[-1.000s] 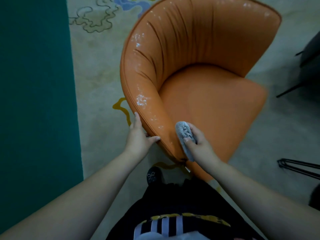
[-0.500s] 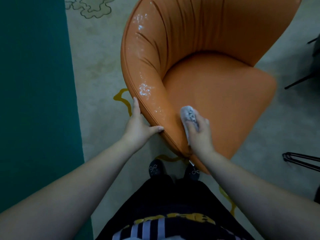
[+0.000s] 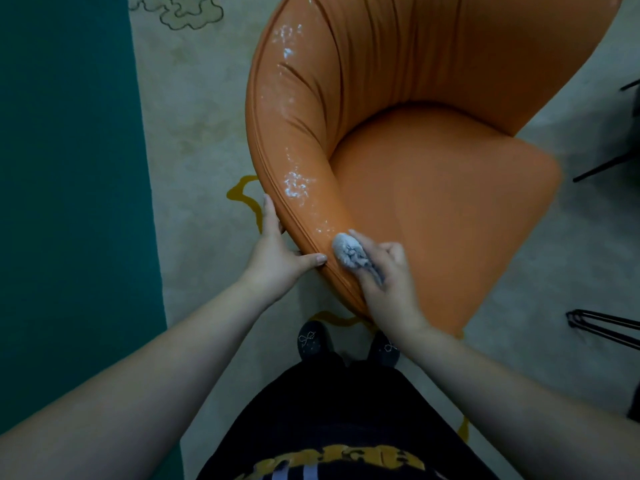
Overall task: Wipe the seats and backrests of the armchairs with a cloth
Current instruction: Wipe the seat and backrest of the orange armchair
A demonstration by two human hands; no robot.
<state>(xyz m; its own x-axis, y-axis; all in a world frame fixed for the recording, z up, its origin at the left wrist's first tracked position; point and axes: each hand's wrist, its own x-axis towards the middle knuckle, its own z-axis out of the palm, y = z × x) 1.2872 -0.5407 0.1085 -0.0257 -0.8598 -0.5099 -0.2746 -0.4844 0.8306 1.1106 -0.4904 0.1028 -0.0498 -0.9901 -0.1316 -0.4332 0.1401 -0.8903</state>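
Head view: gripping balled cloth in right hand, pressing on orange armchair near-left rim; left hand clasping rim outside, thumb over edge. Risking smearing wet streaks along backrest, probably missing seat.

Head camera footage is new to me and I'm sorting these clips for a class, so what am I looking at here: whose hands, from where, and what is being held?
This is one picture, taken by a wide-angle camera worn on a person's head, looking down at their own arms. No machine is involved. Below them stands an orange armchair on a pale patterned carpet. The left hand grips the outer edge of the curved backrest, thumb on top. The right hand holds a bunched grey cloth against the backrest's inner face, near its end. Shiny patches show higher up that rim. The person's dark shoes show beneath.
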